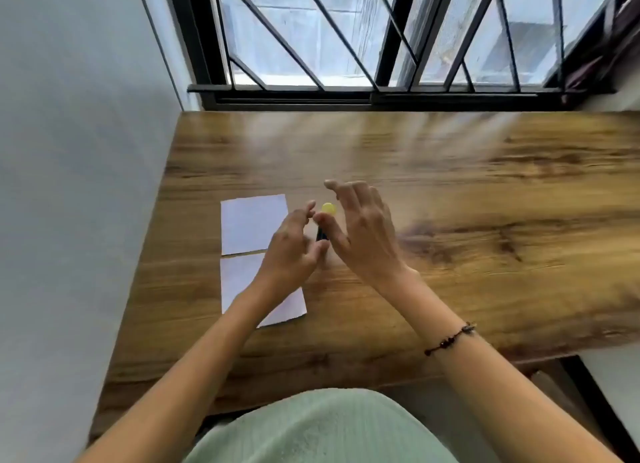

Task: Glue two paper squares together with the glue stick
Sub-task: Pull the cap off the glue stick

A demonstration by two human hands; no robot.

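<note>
Two pale paper squares lie side by side on the left of the wooden table (450, 192): the far paper square (251, 222) and the near paper square (239, 279), partly hidden by my left forearm. The glue stick (321, 233), dark with a yellow cap, stands upright between my hands, just right of the papers. My left hand (289, 254) grips its dark body between thumb and fingers. My right hand (363, 230) is beside it, fingers spread apart, with the thumb resting against the stick just under the cap. Motion blur hides the exact contact.
A grey wall runs along the table's left edge. A black barred window stands behind the far edge. The table's near edge is close to my lap, which is covered in pale green cloth. A dark bead bracelet (450, 339) is on my right wrist.
</note>
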